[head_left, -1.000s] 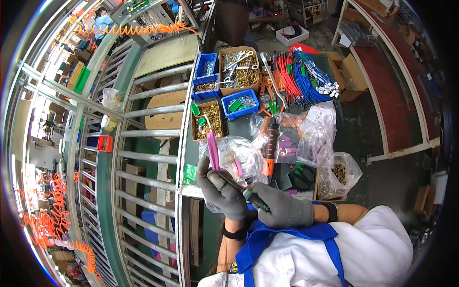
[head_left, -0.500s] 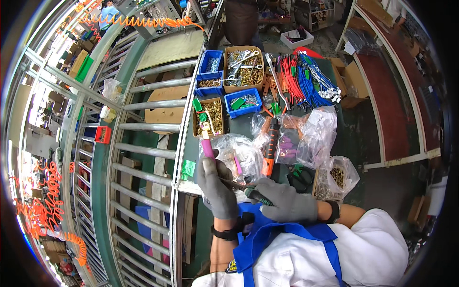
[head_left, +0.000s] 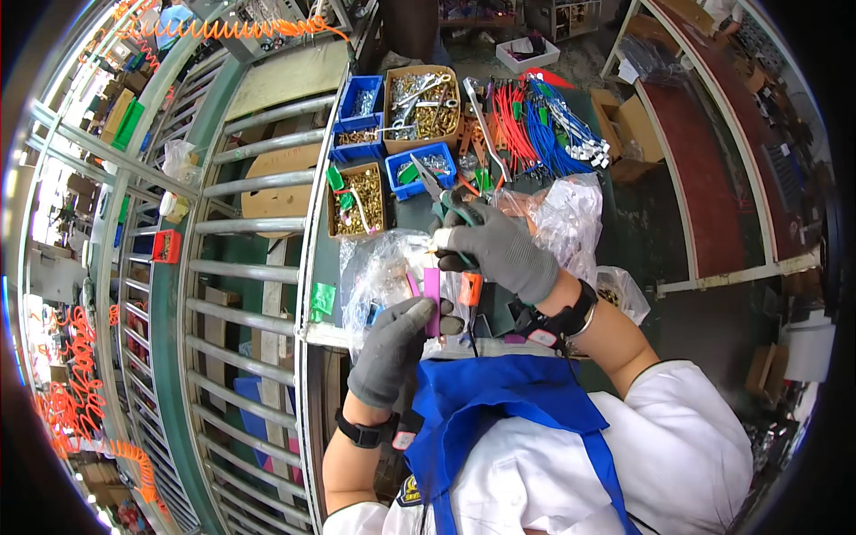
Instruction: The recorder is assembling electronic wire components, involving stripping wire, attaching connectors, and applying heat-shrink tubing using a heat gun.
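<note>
Both hands wear grey work gloves. My left hand (head_left: 399, 343) is closed on the lower part of a flat purple strip (head_left: 432, 290) that stands upright. In my right hand (head_left: 505, 250) is a pair of pliers (head_left: 430, 181) with dark green handles, its pointed jaws aimed up and to the left. The right thumb and fingertips are at the strip's pale upper end; whether they grip it I cannot tell. Beneath the hands lies a clear plastic bag (head_left: 361, 272), with another purple piece partly showing. Close below my right hand an orange tool end (head_left: 471, 290) shows, the rest of it covered.
Farther back stand a carton of brass fittings with wrenches (head_left: 435, 126), a smaller carton of brass parts (head_left: 370, 203) and a blue bin of metal parts (head_left: 437, 159). Red cables (head_left: 510, 120) and blue cables (head_left: 551, 125) lie to the right. A roller conveyor (head_left: 259, 269) runs along the left.
My right hand has moved up and away from the left, turning the pliers to point upward. My left hand has lowered the purple strip, now held more upright. The whole view has shifted slightly.
</note>
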Tool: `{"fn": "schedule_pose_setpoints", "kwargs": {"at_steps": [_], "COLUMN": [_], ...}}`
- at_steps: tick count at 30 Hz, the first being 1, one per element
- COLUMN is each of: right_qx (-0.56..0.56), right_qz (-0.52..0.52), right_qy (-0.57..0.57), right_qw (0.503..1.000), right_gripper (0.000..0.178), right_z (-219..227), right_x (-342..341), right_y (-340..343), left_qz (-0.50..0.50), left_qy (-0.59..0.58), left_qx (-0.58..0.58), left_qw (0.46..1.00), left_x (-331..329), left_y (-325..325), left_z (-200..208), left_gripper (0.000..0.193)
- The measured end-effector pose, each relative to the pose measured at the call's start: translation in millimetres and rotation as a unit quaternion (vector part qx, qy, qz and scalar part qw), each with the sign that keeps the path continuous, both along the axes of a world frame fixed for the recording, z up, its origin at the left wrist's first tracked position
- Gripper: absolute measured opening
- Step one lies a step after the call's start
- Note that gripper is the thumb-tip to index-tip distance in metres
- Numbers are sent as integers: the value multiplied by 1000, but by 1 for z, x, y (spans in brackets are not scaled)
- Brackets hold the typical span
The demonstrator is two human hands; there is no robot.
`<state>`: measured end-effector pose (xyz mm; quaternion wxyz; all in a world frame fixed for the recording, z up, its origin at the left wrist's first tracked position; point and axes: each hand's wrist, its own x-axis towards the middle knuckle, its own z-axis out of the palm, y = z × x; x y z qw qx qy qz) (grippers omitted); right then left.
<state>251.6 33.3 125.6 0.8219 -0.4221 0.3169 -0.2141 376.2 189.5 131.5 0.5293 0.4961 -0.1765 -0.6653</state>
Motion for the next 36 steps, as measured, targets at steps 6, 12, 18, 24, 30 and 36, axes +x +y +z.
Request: {"fn": "schedule_pose_setpoints", "kwargs": {"at_steps": [6, 12, 18, 24, 30, 36], "right_qx": [-71, -147, -196, -215, -132, -126], "right_qz": [30, 25, -17, -27, -180, -133], "right_qy": [47, 95, 96, 135, 27, 52], "right_qw": [996, 984, 976, 967, 974, 982], "right_gripper": [20, 23, 20, 19, 17, 17], "right_z": [-35, -66, -78, -61, -59, -53], "right_x": [5, 11, 17, 19, 7, -26], "right_y": [-10, -3, -8, -14, -26, -3], "left_qz": [-35, -12, -28, -28, 93, 73], "left_qy": [-25, -47, -70, -50, -213, -432], "left_qx": [-8, 36, 15, 10, -4, 106], "left_qw": [999, 998, 997, 998, 973, 892], "left_x": [7, 3, 6, 8, 53, 98], "left_y": [0, -4, -7, -14, -34, -29], "left_z": [-27, -42, -55, -51, -76, -191], "left_gripper": [32, 37, 36, 35, 32, 28]}}
